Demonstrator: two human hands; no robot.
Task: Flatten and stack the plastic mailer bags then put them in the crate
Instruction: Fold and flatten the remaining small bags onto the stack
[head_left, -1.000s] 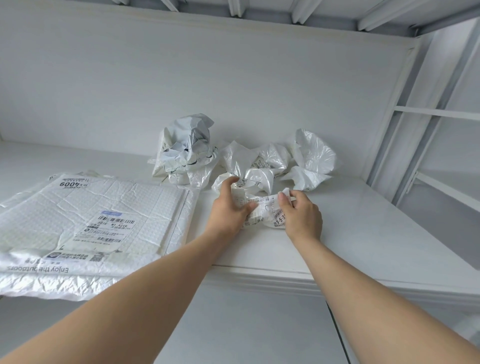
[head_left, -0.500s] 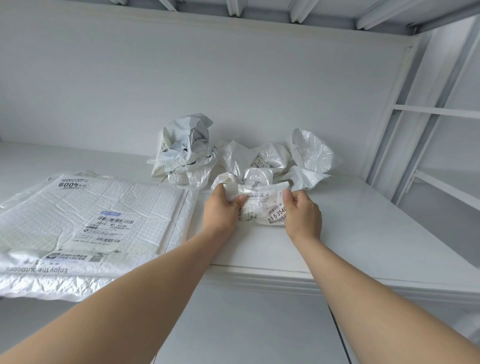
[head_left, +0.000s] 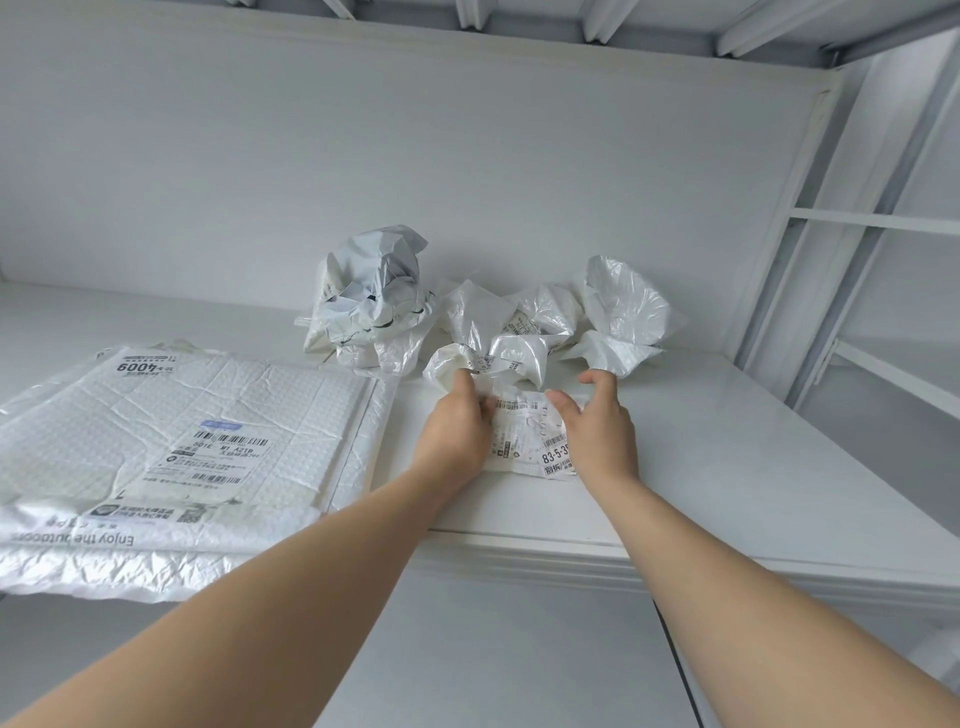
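A small crumpled white mailer bag with a printed label lies on the white shelf. My left hand pinches its left edge with curled fingers. My right hand rests on its right side, thumb on the label and fingers spread loosely forward. A stack of flattened bubble mailers lies to the left and overhangs the shelf's front edge. Behind the hands sits a heap of crumpled bags: a grey-white one and several white ones. No crate is in view.
A white wall closes the back of the shelf. White rack uprights and rails stand at the right. The shelf's front edge runs just under my forearms, with a white panel below it.
The small bag has been pulled toward me and spread flatter, so more of its label shows. My right hand has let go its pinch and now lies on the bag with fingers spread.
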